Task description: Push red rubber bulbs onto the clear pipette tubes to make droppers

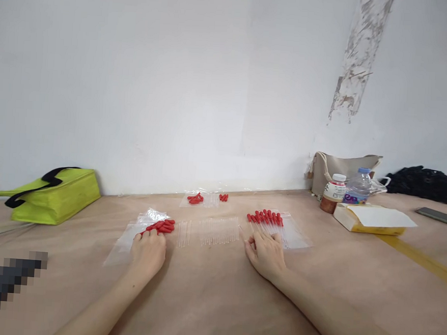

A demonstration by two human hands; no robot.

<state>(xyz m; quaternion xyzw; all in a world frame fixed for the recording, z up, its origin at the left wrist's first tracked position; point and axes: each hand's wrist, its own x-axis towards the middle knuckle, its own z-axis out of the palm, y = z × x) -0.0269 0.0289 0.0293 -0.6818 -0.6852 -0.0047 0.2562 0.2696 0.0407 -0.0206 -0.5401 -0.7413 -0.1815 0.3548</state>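
My left hand [148, 251] is curled over a pile of red rubber bulbs [165, 226] on a clear plastic bag [122, 242]; its fingertips are hidden. Farther right, my right hand [267, 255] has its fingers bent, with a thin clear tube [242, 232] slanting out by the thumb and index finger. Just beyond its knuckles lie several droppers with red bulbs [266, 217], side by side on another clear bag [295, 233]. Between the hands, clear tubes [219, 231] lie in a row, and a smaller group of tubes [184, 233] lies to their left.
Toward the wall, more red bulbs [195, 199] lie on a clear bag. A lime-green bag [60, 197] stands at left. At right are a brown drink bottle [333, 193], a water bottle [359, 186], a yellow-and-white tissue pack [376, 220], a beige bag [346, 166] and a phone [440, 217].
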